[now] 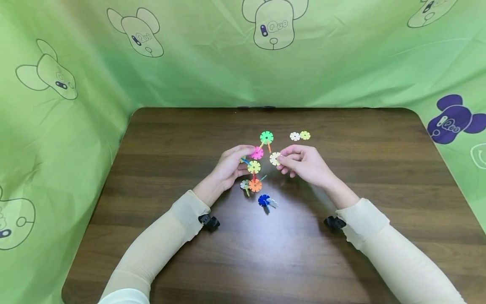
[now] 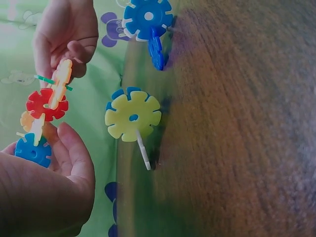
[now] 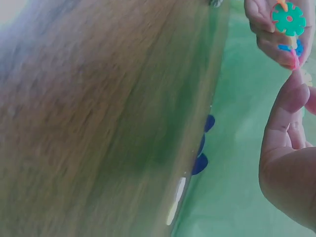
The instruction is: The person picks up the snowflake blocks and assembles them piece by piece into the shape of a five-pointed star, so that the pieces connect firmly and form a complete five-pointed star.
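Blue disc lies lower centre, where your left sleeve could sweep it. At frame centre your left hand grips the chain, your right hand pinches a cream disc; twisting could pop them apart. Beyond, right of centre: two discs.

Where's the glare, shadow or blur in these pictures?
Head view: fairly sharp, with pale glare on the table and a soft shadow beside the right sleeve; left wrist view: dim, the table's grain smeared towards the right; right wrist view: table smeared too, green disc clearer, the top left corner washed out by glare.
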Demonstrator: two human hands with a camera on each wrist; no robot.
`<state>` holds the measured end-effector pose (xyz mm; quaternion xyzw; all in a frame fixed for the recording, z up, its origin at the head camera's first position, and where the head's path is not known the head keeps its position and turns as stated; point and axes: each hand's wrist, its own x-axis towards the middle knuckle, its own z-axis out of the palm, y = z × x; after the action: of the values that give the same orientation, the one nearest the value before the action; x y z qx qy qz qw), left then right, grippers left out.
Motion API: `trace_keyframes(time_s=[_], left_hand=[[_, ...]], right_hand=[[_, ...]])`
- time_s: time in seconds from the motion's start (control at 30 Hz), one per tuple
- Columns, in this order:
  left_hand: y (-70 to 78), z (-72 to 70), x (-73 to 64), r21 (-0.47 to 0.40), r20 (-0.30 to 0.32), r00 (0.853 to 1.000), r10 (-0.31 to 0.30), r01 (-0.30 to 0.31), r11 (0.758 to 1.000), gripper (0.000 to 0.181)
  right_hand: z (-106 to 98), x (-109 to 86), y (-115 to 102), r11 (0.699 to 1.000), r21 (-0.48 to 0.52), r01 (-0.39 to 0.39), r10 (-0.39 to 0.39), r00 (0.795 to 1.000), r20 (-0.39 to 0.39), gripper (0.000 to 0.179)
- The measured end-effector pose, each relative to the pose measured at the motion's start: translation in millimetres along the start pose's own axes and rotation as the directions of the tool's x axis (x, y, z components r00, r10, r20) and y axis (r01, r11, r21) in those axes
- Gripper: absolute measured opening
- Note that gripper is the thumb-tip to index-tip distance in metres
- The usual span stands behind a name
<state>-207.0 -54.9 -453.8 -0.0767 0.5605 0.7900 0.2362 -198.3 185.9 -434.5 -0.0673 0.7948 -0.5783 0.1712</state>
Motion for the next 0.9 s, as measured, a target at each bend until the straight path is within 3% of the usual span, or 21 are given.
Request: trace_keyframes(time_s=[0.6,0.9], left_hand=[[-5.7,2.4,-2.5,-0.018,0.026,1.0,0.014,-0.014,1.0,0.019],[-6.4,1.6,-2.9,0.107,0.073,0.993,0.096,-0.103,0.989,0.031]], right_hand=[[9.7,0.0,1.6,0.997,0.07,0.017,-0.014,0.999,-0.05,0.021],[9.9,-0.9,-1.0,0.992,0.121,0.033,-0.027,0.998,-0.051,0.022]])
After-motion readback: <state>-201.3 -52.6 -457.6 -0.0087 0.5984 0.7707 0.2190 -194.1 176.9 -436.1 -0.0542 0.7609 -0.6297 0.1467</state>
